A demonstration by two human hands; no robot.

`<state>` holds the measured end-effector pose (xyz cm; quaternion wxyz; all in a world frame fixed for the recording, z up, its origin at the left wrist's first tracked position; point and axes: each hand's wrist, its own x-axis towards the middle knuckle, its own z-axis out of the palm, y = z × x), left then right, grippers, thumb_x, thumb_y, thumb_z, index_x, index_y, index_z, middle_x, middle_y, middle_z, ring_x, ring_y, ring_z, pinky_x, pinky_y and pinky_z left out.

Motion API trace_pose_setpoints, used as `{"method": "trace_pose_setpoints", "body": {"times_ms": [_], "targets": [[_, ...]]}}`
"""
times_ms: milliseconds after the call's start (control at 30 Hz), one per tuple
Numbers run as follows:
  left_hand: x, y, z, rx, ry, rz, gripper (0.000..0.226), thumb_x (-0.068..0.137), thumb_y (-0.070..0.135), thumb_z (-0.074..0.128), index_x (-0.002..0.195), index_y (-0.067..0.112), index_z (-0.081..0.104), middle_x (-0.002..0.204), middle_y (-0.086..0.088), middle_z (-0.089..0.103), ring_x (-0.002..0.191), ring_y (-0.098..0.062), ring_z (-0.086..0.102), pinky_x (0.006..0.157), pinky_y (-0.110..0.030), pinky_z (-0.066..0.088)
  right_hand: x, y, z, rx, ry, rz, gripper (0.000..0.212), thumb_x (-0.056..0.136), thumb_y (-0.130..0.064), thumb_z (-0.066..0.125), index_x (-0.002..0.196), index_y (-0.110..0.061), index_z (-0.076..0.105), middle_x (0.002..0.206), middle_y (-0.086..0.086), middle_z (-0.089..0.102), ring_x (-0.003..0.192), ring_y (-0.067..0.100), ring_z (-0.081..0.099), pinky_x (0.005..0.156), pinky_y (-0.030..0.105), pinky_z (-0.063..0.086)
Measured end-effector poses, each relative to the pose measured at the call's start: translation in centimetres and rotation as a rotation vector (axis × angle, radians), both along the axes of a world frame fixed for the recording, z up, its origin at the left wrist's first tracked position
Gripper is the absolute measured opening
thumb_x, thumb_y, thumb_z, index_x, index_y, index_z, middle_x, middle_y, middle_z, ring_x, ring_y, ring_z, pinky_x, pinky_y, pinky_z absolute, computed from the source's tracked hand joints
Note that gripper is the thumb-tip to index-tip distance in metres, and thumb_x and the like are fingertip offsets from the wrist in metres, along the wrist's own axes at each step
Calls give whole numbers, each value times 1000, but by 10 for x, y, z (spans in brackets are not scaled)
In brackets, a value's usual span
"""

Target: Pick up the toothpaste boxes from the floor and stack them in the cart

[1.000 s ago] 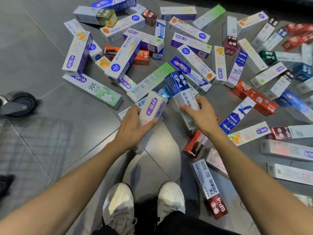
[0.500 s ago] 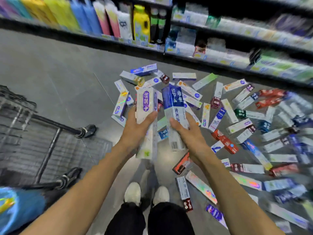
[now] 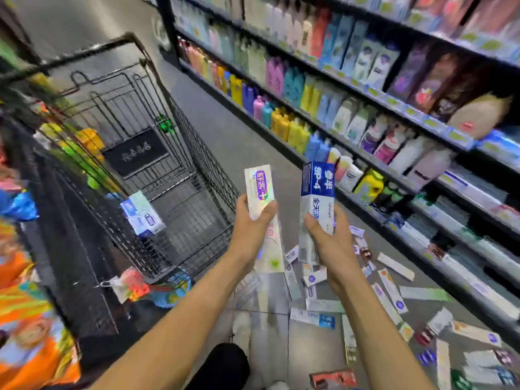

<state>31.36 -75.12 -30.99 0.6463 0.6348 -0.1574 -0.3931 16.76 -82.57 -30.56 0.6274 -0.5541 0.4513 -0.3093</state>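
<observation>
Hands up front, both loaded. Left hand point(image 3: 250, 220) grips a white cardboard toothpaste box with a purple holographic logo point(image 3: 260, 192), fingers wrapped round its middle, thumb across the front, box upright and tilted a little. Right hand point(image 3: 323, 235) grips a blue-and-white cardboard toothpaste box marked SP-4 point(image 3: 316, 198), fingers curled round its lower half, box upright, blue end on top. The two boxes sit side by side, close but not touching, held in the air just right of the black wire shopping cart point(image 3: 180, 170).

Inside the cart basket, a small stack of white-and-blue toothpaste boxes point(image 3: 143, 215) lies on the mesh floor near the left wall. A black sign panel point(image 3: 135, 154) hangs on the far end of the basket. A colourful tag bundle point(image 3: 132, 285) dangles at the near corner of the cart.

More scattered toothpaste boxes point(image 3: 394, 302), white, blue and red, lie on the grey tiled floor point(image 3: 247, 142) under and to the right of the forearms. A white sneaker point(image 3: 242, 327) shows below the arms. Dark store shelving with pastel bottles and pouches point(image 3: 351, 88) runs along the right side. Blurred orange and blue packaging point(image 3: 25, 319) fills the left edge; cannot tell what it is.
</observation>
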Motion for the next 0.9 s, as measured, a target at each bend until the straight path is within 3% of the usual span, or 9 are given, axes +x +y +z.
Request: {"method": "trace_pose_setpoints", "body": {"times_ms": [100,167,300,433,500,567,667,767,900], "targets": [[53,6,18,3,-32,189,46,97,23,66,134,18,40,116,-1,68,89,-6,70,79,-29,60,62,-12,20,-45,26,128,38,83,-44,74,117,-43,57,114,-3,70,106,16,68,99,51,52],[90,11,19,19,-51,288,45,97,23,66,132,19,39,111,3,66,76,4,67,64,-17,54,105,-19,26,-68,30,204,47,75,-52,73,117,-41,56,118,2,67,107,18,66,99,49,52],[161,20,10,64,-25,397,49,95,32,69,133,23,39,114,11,66,83,9,66,74,-23,50,189,-28,23,-35,34,355,46,86,-30,76,128,-33,55,119,-1,69,107,14,67,94,36,54],[227,27,-12,134,21,452,49,92,28,73,129,21,42,116,2,66,104,-14,65,90,-36,52,268,-35,4,-25,108,470,48,87,-24,76,129,-30,54,116,-5,70,106,13,67,90,26,53],[256,30,-25,176,20,462,56,90,21,75,133,18,40,115,2,64,103,-13,64,88,-32,51,303,-36,-9,-27,129,511,46,89,-14,74,128,-25,51,111,-7,67,96,8,66,77,9,48],[279,34,-39,255,1,488,58,89,18,76,132,17,39,112,5,63,96,-5,62,77,-19,49,332,-35,-20,-13,144,544,49,89,-8,73,129,-20,48,108,-9,64,87,-5,62,69,3,45],[310,38,-60,396,-62,565,52,85,29,79,124,21,45,111,0,65,98,-15,64,77,-26,50,370,-33,-44,-7,204,603,49,89,-10,73,127,-22,46,107,-8,63,86,-3,62,71,7,48],[344,34,-85,535,-83,567,45,85,35,78,115,20,49,103,4,65,90,-15,62,65,-19,42,406,-38,-74,24,249,643,48,87,-18,78,125,-21,50,111,-2,67,95,13,66,85,29,55],[386,23,-133,685,-149,516,50,80,44,77,114,16,53,101,1,67,94,-22,63,72,-32,46,451,-51,-125,53,299,701,45,86,-18,79,119,-24,49,108,-7,65,95,10,64,85,29,54]]}}
